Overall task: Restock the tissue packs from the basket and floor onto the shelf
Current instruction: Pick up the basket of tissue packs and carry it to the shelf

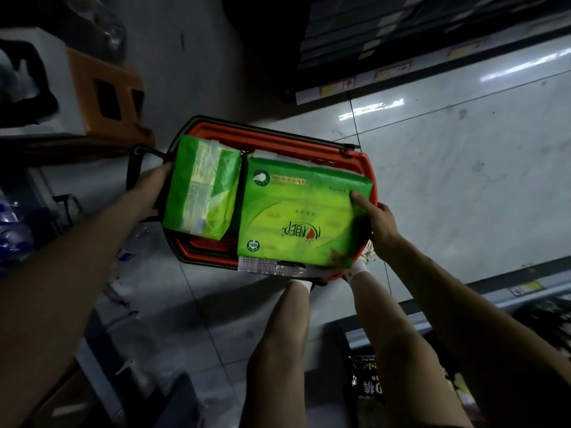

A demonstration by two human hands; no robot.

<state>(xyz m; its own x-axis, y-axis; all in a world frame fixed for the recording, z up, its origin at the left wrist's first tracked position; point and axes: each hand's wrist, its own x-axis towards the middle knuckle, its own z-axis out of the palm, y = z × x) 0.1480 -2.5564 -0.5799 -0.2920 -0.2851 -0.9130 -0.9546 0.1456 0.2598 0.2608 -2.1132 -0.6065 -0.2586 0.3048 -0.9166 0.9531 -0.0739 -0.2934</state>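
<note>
Green film wraps two tissue packs over the red basket [369,168] on the floor [463,168]. The left hand [153,188] holds the left pack [202,186] at the basket's left edge, fingers hidden; the right hand [381,223] pinches the right pack [296,211] by its right edge. One-sided grips on slick film, we judge, may slip. Basket contents are hidden.

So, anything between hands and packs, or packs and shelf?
Nothing visible: the left hand holds the left pack, the right hand the right pack, above the basket; bare floor lies toward the shelf.
</note>
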